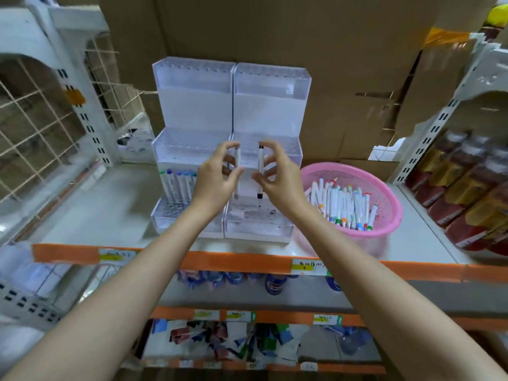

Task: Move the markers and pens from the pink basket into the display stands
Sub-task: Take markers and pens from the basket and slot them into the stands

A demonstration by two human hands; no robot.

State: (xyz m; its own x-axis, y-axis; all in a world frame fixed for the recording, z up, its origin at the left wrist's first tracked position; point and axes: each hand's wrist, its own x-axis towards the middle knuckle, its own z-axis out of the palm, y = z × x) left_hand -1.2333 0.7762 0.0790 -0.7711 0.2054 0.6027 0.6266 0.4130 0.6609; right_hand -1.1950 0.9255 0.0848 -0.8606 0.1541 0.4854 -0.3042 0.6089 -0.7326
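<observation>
Two clear tiered display stands sit side by side on the shelf, the left stand (189, 149) and the right stand (270, 105). Several markers (177, 185) stand upright in the left stand's lower tier. My left hand (217, 177) pinches a white marker with a grey cap (237, 171), held upright over the stands' front tier. My right hand (277, 174) pinches a white marker with black ends (260, 174), also upright, just beside the other. The pink basket (384, 199) to the right holds several white markers with coloured caps (343, 204).
The shelf's front edge carries an orange strip with price labels (247, 262). Cardboard boxes (275, 37) stand behind the stands. Red and yellow packs (467, 193) fill the shelf to the right. A wire grid panel (35, 127) is at the left. Lower shelves hold packaged goods.
</observation>
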